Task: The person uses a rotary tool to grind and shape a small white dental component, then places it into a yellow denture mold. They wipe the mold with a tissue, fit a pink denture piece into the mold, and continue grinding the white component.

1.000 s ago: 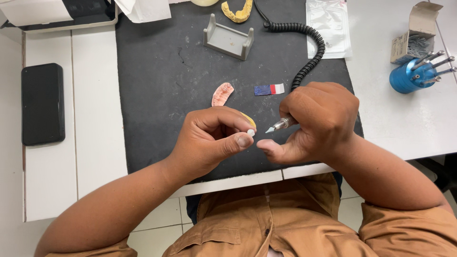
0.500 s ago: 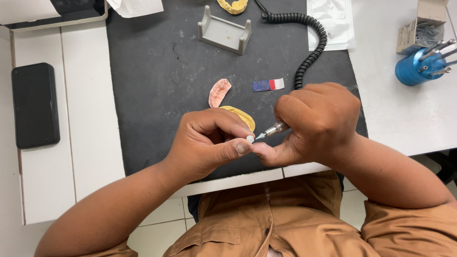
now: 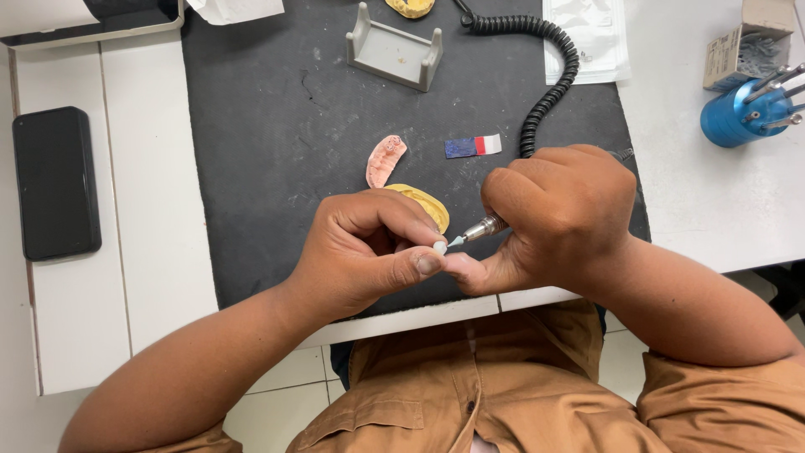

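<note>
My right hand (image 3: 558, 218) grips a metal rotary handpiece (image 3: 484, 227) whose small pale burr tip points left at a tiny whitish piece (image 3: 439, 247) pinched between the thumb and forefinger of my left hand (image 3: 369, 252). Both thumbs touch at the front edge of the black mat (image 3: 277, 126). A yellow dental cast (image 3: 423, 202) lies on the mat just behind my left fingers, partly hidden. A pink denture piece (image 3: 384, 159) rests a little farther back. The handpiece's black coiled cord (image 3: 549, 80) runs away behind my right hand.
A grey U-shaped holder (image 3: 394, 54) stands at the mat's back. A small blue-red-white strip (image 3: 474, 146) lies beside the cord. A black phone (image 3: 54, 182) sits at left, a blue burr stand (image 3: 742, 113) and small open box (image 3: 742, 42) at right, a clear bag (image 3: 591, 38) behind.
The view has shifted slightly. My hands stay together at the mat's front edge, with the burr tip kept against the small piece between my left fingers.
</note>
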